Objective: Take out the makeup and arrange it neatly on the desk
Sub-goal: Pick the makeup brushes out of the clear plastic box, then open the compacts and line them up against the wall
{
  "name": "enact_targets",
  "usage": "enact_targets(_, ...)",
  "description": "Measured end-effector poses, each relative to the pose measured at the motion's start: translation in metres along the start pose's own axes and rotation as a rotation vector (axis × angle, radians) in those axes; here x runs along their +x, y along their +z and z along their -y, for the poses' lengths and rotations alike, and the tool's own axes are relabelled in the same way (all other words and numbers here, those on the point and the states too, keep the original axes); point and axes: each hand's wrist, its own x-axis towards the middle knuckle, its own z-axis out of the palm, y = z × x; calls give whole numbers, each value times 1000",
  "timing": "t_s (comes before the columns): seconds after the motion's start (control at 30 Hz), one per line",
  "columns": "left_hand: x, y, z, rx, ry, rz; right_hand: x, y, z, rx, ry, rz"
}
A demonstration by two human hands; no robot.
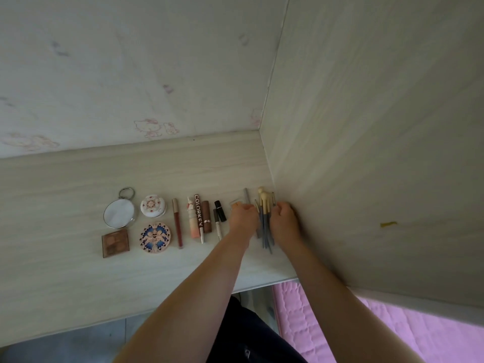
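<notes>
Makeup lies in a row on the pale wooden desk (65, 195): a round mirror (119, 213), a white compact (152, 205), a brown palette (115, 243), a blue-and-pink compact (155, 238), a red lip pencil (177, 222), a peach tube (192, 218), a COLORKEY stick (199, 217), a brown lipstick (207, 217) and a black lipstick (220, 210). Blue-handled makeup brushes (265, 226) lie bunched at the right end. My left hand (243, 214), fingers curled, rests against their left side. My right hand (284, 218) is curled on their right, and a thin brush (273, 198) sticks out from its fingers.
A tall wooden side panel (366, 153) rises right beside my right hand. The back wall (131, 74) carries faded cartoon stickers. A grey pencil (246, 196) and a clear item (235, 201) lie beyond my left hand. A pink quilt (392, 334) lies beyond the desk's front edge.
</notes>
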Motion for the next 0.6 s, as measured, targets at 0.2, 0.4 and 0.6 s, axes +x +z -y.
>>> enact_targets(0.2, -20, -37, -18, 52, 128, -41, -9, -1, 20, -111, -215, 81)
enact_targets(0.4, -37, -90, -18, 358, 331, -172, -21, 15, 41, -341, -408, 178)
enact_targets(0.6, -47, -145, -1, 535, 399, -257, -42, 49, 64, -551, -559, 226)
